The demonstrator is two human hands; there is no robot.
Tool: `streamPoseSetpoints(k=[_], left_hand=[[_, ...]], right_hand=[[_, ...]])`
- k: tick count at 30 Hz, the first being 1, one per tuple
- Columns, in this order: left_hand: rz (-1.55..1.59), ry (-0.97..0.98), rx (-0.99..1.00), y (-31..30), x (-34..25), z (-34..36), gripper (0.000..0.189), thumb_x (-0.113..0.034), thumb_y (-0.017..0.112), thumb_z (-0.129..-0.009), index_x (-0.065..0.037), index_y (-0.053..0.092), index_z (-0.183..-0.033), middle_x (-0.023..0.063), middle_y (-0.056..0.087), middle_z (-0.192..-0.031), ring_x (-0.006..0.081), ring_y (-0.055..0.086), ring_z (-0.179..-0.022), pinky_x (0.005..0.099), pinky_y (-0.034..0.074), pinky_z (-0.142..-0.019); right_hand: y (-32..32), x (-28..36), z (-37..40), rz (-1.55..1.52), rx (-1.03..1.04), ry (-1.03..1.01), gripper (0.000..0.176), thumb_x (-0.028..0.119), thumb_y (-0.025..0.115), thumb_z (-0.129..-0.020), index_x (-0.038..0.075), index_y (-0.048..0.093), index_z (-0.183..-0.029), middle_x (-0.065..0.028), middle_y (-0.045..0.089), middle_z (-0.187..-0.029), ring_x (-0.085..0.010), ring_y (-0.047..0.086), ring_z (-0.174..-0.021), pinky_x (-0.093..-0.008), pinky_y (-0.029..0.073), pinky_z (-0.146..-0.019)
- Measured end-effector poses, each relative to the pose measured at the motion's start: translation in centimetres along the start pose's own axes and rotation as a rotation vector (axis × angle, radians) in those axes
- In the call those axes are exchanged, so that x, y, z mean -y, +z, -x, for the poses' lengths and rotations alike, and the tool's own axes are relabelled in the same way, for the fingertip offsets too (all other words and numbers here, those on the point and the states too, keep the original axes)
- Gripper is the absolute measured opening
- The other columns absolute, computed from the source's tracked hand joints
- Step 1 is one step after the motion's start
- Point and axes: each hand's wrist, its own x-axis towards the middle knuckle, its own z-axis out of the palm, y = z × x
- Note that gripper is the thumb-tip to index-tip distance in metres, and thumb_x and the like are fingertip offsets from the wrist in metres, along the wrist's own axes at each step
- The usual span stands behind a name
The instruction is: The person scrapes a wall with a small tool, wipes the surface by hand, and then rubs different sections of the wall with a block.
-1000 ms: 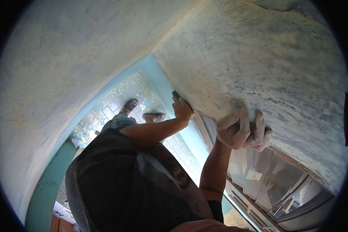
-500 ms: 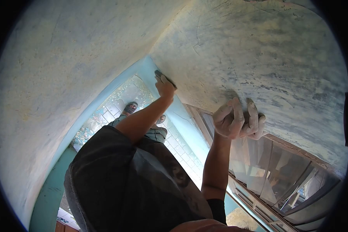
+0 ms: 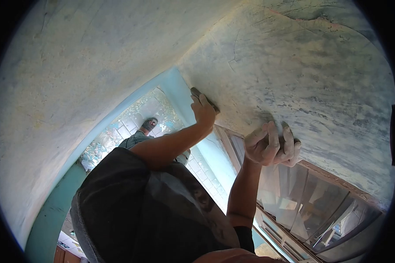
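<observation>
Gripped in my left hand [image 3: 204,111] is a narrow dark block [image 3: 199,93], which lies against the patchy grey wall [image 3: 303,79] near its lower edge, close to the corner. Its far end shows past my fingers, and the rest is partly covered by them. Farther right, my right hand [image 3: 272,144] rests at the same wall just above the window frame. Pale dust coats its fingers, which are bent and spread slightly apart, with nothing visible in them.
Wooden-framed window panes [image 3: 311,197] lie below my right hand. Another plastered wall [image 3: 87,74] fills the left side, with a light blue band [image 3: 173,85] at the corner. Below are a tiled floor [image 3: 202,168] with flaked paint and a foot in a dark sandal [image 3: 150,124].
My left hand and the block have shifted right and slightly down in the view, away from the corner. My right hand stays at nearly the same spot. The camera view has moved a little.
</observation>
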Motion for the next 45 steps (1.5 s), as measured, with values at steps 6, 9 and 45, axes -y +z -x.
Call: streamPoseSetpoints(k=[6,9,45], left_hand=[[0.177,-0.102,0.026,-0.5,-1.6,-0.7,0.067,-0.034,0.035,-0.109,0.006,0.018,-0.160,0.0240,0.048,-0.148,0.0312,0.059,-0.122,0.0366,0.053,-0.097],[0.032,-0.039,-0.022,0.4,0.4,0.7,0.067,-0.036,0.038,-0.110,0.007,0.021,-0.158,0.0215,0.052,-0.142,0.0258,0.060,-0.118,0.0320,0.053,-0.089],[0.157,-0.070,0.129,0.2,0.4,2.0,0.074,-0.046,0.034,-0.109,0.004,0.014,-0.160,0.0360,0.033,-0.147,0.0471,0.047,-0.133,0.0460,0.045,-0.110]], right_hand=[[0.9,0.1,-0.4,-0.025,-0.061,-0.026,0.007,0.023,0.074,-0.088,0.026,0.069,-0.085,0.0024,0.064,-0.111,-0.0273,0.033,-0.133,-0.0435,0.027,-0.111],[-0.3,-0.1,-0.1,-0.039,-0.018,-0.008,0.007,0.024,0.074,-0.088,0.027,0.069,-0.085,0.0028,0.064,-0.110,-0.0273,0.034,-0.131,-0.0450,0.026,-0.110],[0.6,0.7,-0.5,-0.034,-0.055,-0.021,0.012,0.011,0.079,-0.083,0.016,0.075,-0.093,-0.0038,0.063,-0.105,-0.0266,0.041,-0.120,-0.0341,0.037,-0.099]])
